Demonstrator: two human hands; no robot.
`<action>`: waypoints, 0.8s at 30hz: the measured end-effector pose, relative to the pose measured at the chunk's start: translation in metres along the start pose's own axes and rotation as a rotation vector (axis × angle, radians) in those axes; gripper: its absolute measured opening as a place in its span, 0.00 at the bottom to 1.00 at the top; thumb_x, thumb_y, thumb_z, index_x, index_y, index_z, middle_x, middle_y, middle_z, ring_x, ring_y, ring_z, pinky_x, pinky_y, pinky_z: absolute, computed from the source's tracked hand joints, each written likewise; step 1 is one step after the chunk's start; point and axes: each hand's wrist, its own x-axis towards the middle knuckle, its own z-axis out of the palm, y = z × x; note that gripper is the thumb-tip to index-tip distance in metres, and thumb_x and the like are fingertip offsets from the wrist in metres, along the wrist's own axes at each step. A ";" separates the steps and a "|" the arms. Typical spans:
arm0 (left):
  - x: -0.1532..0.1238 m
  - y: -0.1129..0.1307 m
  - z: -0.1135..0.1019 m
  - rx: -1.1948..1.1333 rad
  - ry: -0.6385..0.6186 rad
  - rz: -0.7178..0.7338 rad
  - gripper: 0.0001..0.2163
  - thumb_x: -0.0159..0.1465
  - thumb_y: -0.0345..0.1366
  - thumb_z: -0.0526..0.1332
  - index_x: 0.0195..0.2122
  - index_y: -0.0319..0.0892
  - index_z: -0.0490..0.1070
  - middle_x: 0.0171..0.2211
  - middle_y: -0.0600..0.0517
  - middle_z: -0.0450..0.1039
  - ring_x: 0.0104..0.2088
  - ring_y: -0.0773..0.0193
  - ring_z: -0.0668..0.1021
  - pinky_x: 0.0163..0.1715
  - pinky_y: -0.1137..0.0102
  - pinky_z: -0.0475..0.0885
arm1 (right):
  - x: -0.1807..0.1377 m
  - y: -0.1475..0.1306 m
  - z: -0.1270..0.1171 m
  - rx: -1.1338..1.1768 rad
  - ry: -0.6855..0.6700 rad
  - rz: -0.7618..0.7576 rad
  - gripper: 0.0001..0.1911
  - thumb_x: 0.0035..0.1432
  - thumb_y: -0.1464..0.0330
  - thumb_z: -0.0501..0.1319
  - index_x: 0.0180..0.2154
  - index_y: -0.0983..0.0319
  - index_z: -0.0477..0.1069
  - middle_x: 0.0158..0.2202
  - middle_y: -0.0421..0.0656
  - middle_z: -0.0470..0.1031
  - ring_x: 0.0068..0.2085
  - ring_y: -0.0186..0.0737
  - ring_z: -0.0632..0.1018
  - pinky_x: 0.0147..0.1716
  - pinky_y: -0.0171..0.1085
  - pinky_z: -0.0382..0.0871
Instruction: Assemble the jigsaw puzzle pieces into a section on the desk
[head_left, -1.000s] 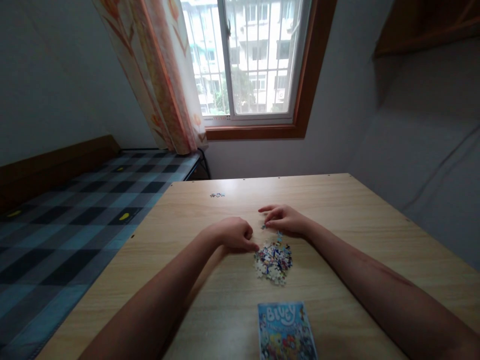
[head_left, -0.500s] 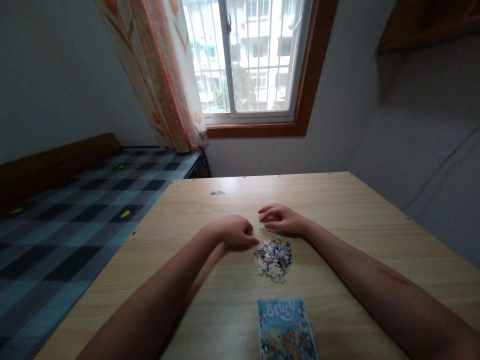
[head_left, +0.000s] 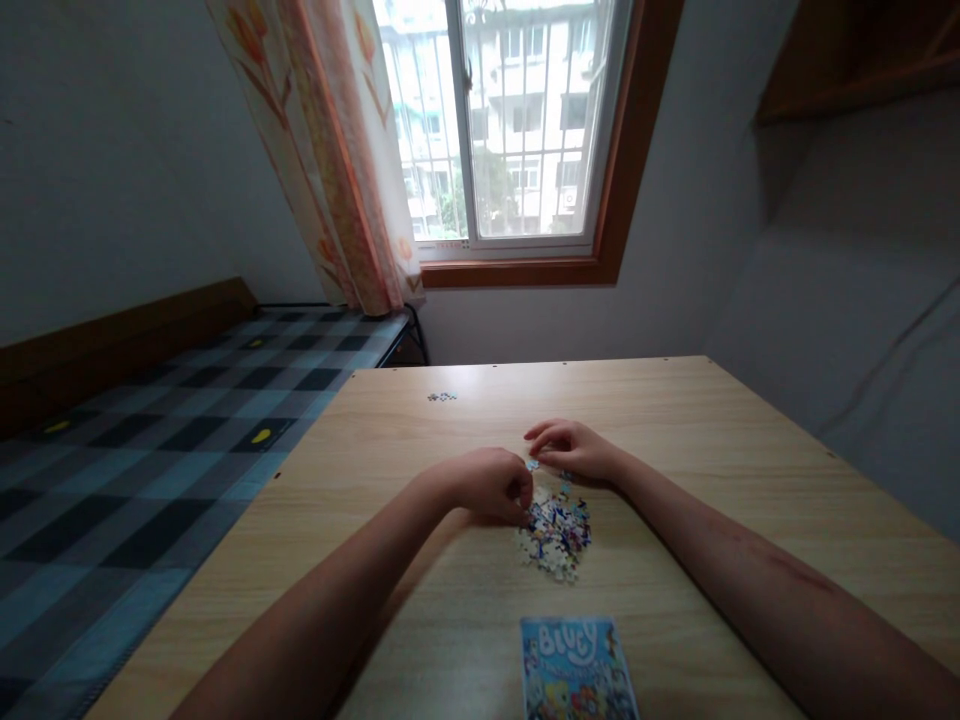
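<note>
A small heap of colourful jigsaw pieces [head_left: 557, 535] lies on the light wooden table [head_left: 712, 440]. My left hand [head_left: 487, 485] rests curled at the heap's left edge, fingertips touching the pieces. My right hand [head_left: 574, 448] is just behind the heap and pinches a small blue puzzle piece [head_left: 532, 465] between thumb and fingers. A blue picture card [head_left: 576, 668] with cartoon figures lies flat near the table's front edge.
A few joined puzzle pieces [head_left: 442, 397] sit alone at the table's far left. A bed with a blue checked cover [head_left: 150, 440] runs along the left. A window [head_left: 517, 120] and an orange patterned curtain [head_left: 337, 150] are behind the table.
My left hand has slid right to the heap's edge. My right hand has curled tighter over the blue piece. The camera has tilted slightly.
</note>
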 end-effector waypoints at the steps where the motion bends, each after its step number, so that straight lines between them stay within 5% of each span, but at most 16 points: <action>1: 0.000 -0.001 0.001 0.008 -0.002 0.002 0.06 0.54 0.36 0.68 0.33 0.43 0.79 0.28 0.55 0.75 0.28 0.69 0.71 0.30 0.73 0.64 | 0.000 0.000 0.000 -0.004 -0.002 -0.001 0.10 0.58 0.63 0.66 0.38 0.61 0.81 0.50 0.48 0.76 0.50 0.43 0.76 0.52 0.44 0.69; 15: -0.003 -0.013 -0.007 -0.225 0.001 -0.052 0.07 0.55 0.38 0.67 0.28 0.40 0.74 0.22 0.59 0.68 0.24 0.71 0.65 0.26 0.74 0.58 | 0.000 -0.001 0.001 0.008 0.010 0.013 0.11 0.58 0.63 0.65 0.38 0.62 0.81 0.48 0.48 0.77 0.46 0.41 0.77 0.50 0.42 0.71; 19: -0.007 -0.036 -0.016 -0.324 0.199 -0.123 0.10 0.59 0.40 0.63 0.34 0.38 0.77 0.28 0.54 0.76 0.28 0.69 0.71 0.30 0.73 0.64 | 0.000 -0.001 0.001 0.038 0.019 0.012 0.11 0.57 0.64 0.66 0.40 0.62 0.81 0.49 0.48 0.76 0.48 0.42 0.77 0.50 0.41 0.70; 24: -0.010 -0.070 -0.019 -0.127 0.472 -0.365 0.09 0.60 0.34 0.60 0.36 0.40 0.80 0.34 0.51 0.81 0.36 0.63 0.78 0.38 0.72 0.68 | 0.000 -0.003 0.002 -0.007 0.019 0.004 0.10 0.57 0.65 0.65 0.39 0.62 0.81 0.47 0.48 0.77 0.46 0.42 0.78 0.47 0.40 0.71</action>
